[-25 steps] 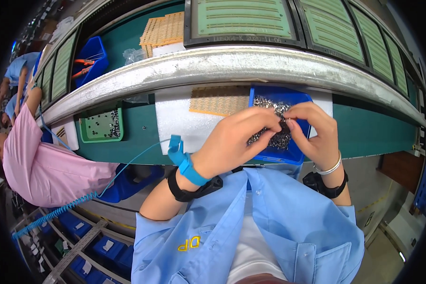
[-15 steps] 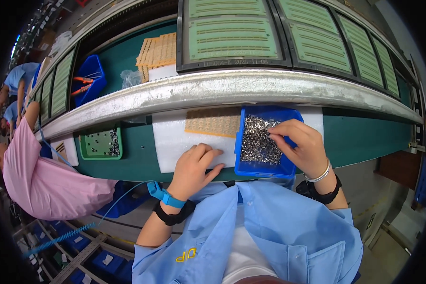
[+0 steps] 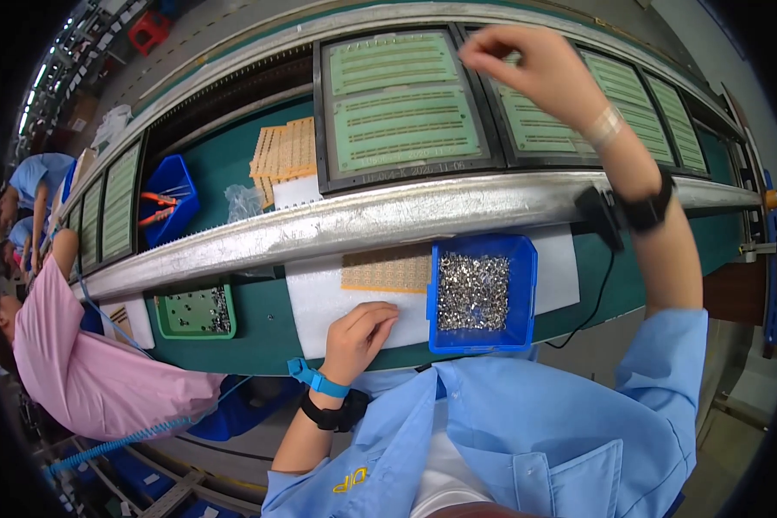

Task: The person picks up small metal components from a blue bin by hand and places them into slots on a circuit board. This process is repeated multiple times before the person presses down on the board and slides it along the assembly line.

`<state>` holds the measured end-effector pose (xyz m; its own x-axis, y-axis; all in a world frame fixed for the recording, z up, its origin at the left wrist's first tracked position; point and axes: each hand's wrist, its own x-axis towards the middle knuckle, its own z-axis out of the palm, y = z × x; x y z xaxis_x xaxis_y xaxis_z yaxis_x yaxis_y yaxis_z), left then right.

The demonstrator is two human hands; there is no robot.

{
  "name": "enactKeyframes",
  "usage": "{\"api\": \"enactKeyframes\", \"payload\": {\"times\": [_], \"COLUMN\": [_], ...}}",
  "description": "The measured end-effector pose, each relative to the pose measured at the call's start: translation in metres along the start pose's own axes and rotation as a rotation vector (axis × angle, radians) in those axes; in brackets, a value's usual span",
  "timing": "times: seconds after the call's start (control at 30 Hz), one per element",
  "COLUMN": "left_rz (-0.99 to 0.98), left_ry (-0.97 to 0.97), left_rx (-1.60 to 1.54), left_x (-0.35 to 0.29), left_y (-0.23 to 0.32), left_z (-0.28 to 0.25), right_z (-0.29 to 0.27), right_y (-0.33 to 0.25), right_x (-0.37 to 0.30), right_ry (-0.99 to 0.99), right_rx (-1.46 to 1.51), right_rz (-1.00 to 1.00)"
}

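My right hand [image 3: 540,73] is raised over the framed green circuit boards [image 3: 401,129], its thumb and fingertips pinched near the top edge of the nearest large frame. Whatever sits in that pinch is too small to make out. My left hand [image 3: 354,341] rests low over a white foam sheet [image 3: 311,306], fingers curled in and thumb close against them, with nothing visible in it. To its right stands a blue bin [image 3: 521,324] full of small shiny metal parts [image 3: 473,292]. A tan perforated board [image 3: 387,269] lies on the foam beside the bin.
A silver metal rail [image 3: 388,213] runs between the foam and the frames. At left are a green tray [image 3: 194,315] with small parts, a blue bin [image 3: 171,198] with orange-handled tools, and stacked tan boards [image 3: 285,155]. A person in pink [image 3: 95,354] sits at left.
My right hand has left the metal parts in the blue bin and risen forward past the rail to the green boards. My left hand's fingers have drawn together.
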<state>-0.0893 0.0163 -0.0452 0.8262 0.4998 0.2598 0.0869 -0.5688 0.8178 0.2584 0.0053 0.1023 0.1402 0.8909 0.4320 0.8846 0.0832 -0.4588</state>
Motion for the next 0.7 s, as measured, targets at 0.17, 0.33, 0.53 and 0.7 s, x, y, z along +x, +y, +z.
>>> {"api": "enactKeyframes", "payload": {"times": [0.17,0.33,0.53,0.7], "left_rz": [-0.097,-0.138,-0.069,-0.089], "left_ry": [0.014,0.088,0.068,0.117], "left_rx": [-0.041,-0.026,-0.014,-0.011], "left_x": [-0.002,-0.005,-0.002,-0.001], "left_y": [0.004,0.002,-0.006,0.0], "left_z": [-0.005,-0.006,-0.006,-0.009], "right_z": [0.038,0.059,0.059,0.056], "right_y": [0.08,0.081,0.076,0.059], "right_x": [0.062,0.078,0.077,0.084], "right_ry": [-0.13,-0.134,-0.114,-0.097], "right_rx": [-0.107,-0.289,-0.366,-0.499], "right_rz": [0.137,0.159,0.184,0.115]}}
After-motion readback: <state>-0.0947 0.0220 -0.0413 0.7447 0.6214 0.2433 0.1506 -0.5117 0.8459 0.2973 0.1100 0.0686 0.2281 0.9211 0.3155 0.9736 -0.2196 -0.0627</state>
